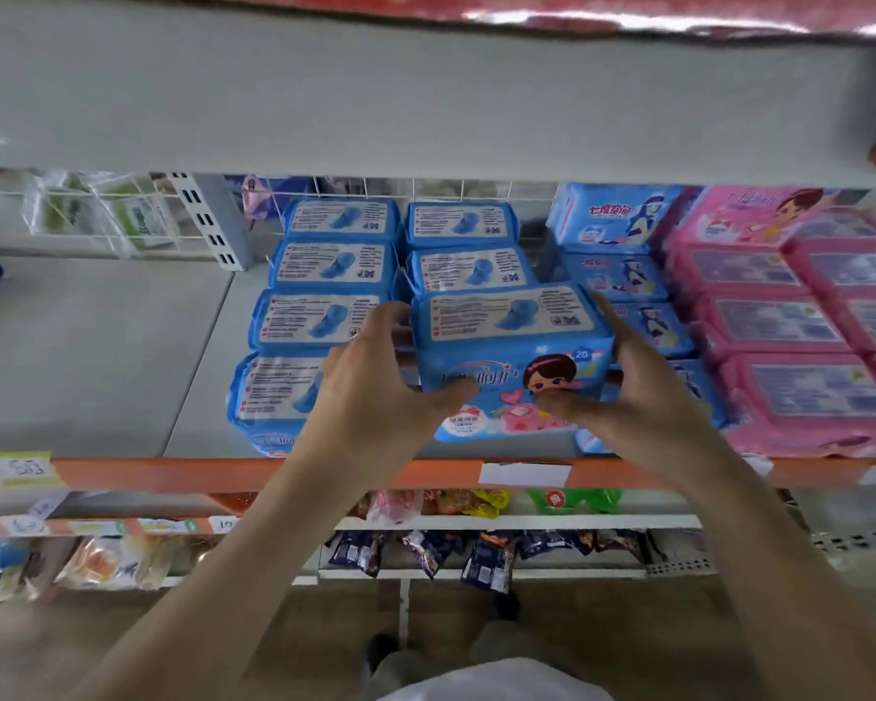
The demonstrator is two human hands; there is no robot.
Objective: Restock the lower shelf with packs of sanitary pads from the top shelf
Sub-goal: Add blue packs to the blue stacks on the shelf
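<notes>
I have the blue pack (512,356) gripped between both hands at the front edge of the shelf (122,346), in the second column of blue packs. Its long axis runs left to right, parallel to the orange shelf lip (223,473); the printed face with the cartoon girl and a "20" badge points toward me, the white label panel faces up. My left hand (375,382) curls round its left end, thumb on the front. My right hand (633,392) clamps the right end. Pink packs (790,346) fill the shelf's right side.
</notes>
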